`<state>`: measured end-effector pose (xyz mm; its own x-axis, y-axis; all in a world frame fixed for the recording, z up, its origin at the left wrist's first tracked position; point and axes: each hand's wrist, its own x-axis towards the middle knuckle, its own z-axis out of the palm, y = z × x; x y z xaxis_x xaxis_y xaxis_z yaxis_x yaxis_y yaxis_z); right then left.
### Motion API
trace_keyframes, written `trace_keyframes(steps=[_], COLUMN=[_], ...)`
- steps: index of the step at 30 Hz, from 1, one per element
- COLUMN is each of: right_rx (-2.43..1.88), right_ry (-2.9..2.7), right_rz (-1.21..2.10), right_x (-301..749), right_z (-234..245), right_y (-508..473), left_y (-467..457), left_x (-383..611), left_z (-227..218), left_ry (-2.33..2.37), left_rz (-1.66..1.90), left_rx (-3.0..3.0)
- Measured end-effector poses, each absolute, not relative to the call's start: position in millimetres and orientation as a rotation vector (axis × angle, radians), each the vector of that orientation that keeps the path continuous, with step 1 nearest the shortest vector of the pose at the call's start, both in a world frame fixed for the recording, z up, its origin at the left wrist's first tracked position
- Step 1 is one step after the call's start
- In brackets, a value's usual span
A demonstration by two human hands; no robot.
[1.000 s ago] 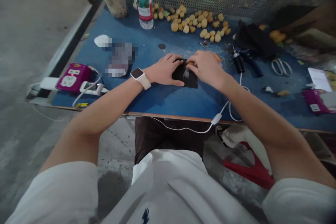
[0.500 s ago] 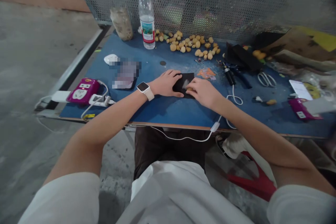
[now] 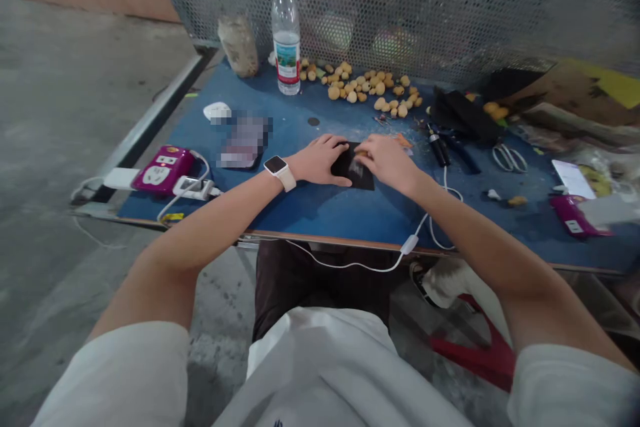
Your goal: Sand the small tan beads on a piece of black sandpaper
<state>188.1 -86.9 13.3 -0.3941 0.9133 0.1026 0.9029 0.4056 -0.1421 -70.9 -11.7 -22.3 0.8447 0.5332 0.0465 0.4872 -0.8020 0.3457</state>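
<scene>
A black abrasive pad (image 3: 359, 175) lies flat on the blue tabletop (image 3: 320, 207), right in front of me. My left hand (image 3: 320, 159) presses its left edge down, with a white-strapped smartwatch (image 3: 277, 172) on that wrist. My right hand (image 3: 387, 162) sits on the pad, its fingers closed on a small yellowish nut (image 3: 362, 155) that is mostly hidden. Behind both hands lies a loose pile of similar tan nuts (image 3: 363, 89).
A water bottle (image 3: 286, 32) and a sack (image 3: 238, 47) stand by the wire mesh. Pliers (image 3: 447, 152) and scissors (image 3: 509, 159) lie to the right. A pink power strip (image 3: 163, 170) sits left. A white cable crosses the table edge. A blurred object (image 3: 245, 141) lies left.
The view has tilted up and back, showing more mesh and the whole bottle. My right hand has shifted slightly on the pad, and the left hand stays pressing it.
</scene>
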Motion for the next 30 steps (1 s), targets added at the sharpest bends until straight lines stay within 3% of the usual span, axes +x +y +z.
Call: trace_keyframes(steps=[4, 11, 30], right_rx=[-1.755, -1.611, -1.156], right_ry=[-2.521, -2.661, -2.385], right_rz=[0.003, -0.001, 0.265], right_x=[177.6, 188.8, 230.2], right_z=[21.4, 19.9, -16.8], right_y=[-84.4, -83.7, -89.4], left_y=[-9.1, -4.9, -13.3], left_x=[-71.7, -73.4, -71.8], left_z=[-25.1, -32.4, -25.7], left_ry=[0.771, 0.704, 0.755], left_rz=[0.211, 0.296, 0.255], left_rx=[2.707, 2.71, 2.699])
